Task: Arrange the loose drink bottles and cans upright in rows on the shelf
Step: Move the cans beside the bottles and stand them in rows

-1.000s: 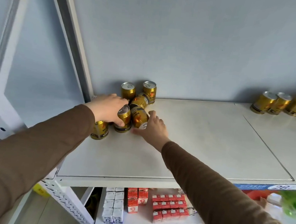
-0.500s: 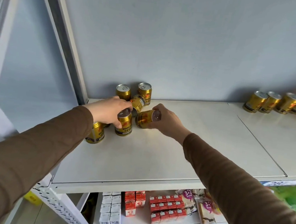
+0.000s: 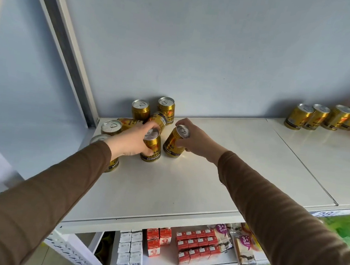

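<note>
On the shelf, the right hand curls its fingers round a tilted gold can, apparently not quite upright, its top leaning rightward, just beside the upright can gripped by the left hand.

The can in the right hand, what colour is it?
Gold with a dark bottom band and silver lid, seen in the head view.

Glossy gold metal cans, matt shelf

Soft, even daylight; wide-angle bending at edges, right border slightly blurred.
</note>
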A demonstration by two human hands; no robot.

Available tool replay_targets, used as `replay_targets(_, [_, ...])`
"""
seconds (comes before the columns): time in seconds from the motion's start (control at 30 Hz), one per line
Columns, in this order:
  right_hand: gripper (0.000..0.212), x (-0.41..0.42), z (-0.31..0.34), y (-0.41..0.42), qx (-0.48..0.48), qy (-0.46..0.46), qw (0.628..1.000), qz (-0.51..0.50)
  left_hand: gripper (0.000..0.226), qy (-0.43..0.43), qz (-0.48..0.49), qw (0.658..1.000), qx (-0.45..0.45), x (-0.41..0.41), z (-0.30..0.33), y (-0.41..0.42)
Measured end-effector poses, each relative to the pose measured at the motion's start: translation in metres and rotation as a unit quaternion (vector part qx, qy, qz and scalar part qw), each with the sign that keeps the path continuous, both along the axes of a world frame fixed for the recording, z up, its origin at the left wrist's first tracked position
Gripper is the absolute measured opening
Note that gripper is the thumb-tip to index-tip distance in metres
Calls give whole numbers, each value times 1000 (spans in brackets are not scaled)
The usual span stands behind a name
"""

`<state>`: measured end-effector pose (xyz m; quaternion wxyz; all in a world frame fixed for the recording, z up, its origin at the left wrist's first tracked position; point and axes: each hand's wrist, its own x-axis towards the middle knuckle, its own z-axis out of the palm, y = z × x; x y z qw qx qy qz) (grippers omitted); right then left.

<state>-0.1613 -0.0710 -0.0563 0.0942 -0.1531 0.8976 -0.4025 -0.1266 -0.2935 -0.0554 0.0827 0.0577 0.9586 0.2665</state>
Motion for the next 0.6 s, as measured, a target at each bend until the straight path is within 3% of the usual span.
replay_targets(0.2, [68,1,-12,-10,-3,3,1000,-8,107,129,136,969,159,17,-41,11])
replay_targets(0.47, [64,5,-23,-15,-33,62,996,-51,97,114,175,949,237,18,-75,10])
replay_targets(0.6, [76,13,-25,-12,-85,64,992,-69,93,121,185,939,265,18,-83,10])
